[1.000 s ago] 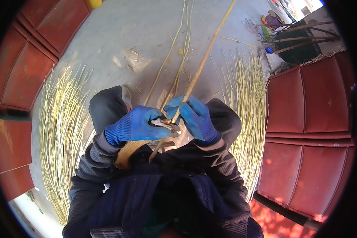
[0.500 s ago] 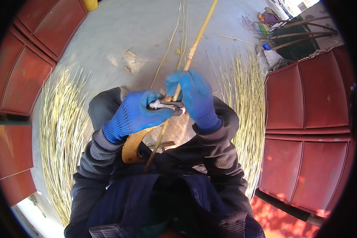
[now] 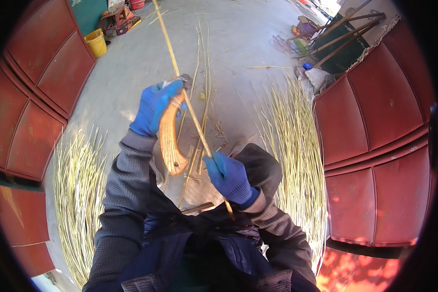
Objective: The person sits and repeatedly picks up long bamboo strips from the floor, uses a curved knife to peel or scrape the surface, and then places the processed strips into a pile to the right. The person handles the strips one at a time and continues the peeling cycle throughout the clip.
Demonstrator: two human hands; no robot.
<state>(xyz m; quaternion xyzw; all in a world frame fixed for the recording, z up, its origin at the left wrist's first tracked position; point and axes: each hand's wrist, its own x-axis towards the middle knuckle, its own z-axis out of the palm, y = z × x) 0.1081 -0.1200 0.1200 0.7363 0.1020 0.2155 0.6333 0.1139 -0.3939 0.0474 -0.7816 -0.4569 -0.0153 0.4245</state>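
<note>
A long, thin tan cane [image 3: 195, 119] slants from the far left down toward my lap. Closed around its lower part is my right hand [image 3: 231, 179], in a blue glove. My left hand [image 3: 150, 109], gloved as well, grips a tool with a curved wooden handle [image 3: 170, 141], which hangs down toward me. The tool's small metal head [image 3: 185, 81] rests against the cane higher up; its cutting edge, if any, is hidden. Whether my left fingers also touch the cane, I cannot tell.
Piles of thin pale stalks lie on the floor at left [image 3: 78, 194] and right [image 3: 297, 160]. Several loose canes [image 3: 207, 92] and shavings [image 3: 220, 131] are between my legs and beyond. Red padded panels [image 3: 374, 204] flank both sides. A yellow bucket [image 3: 96, 44] stands far left.
My hands, close together before, are now apart: the left up and away with the tool, the right nearer my lap. The cane now leans left, and the view takes in more of the far floor.
</note>
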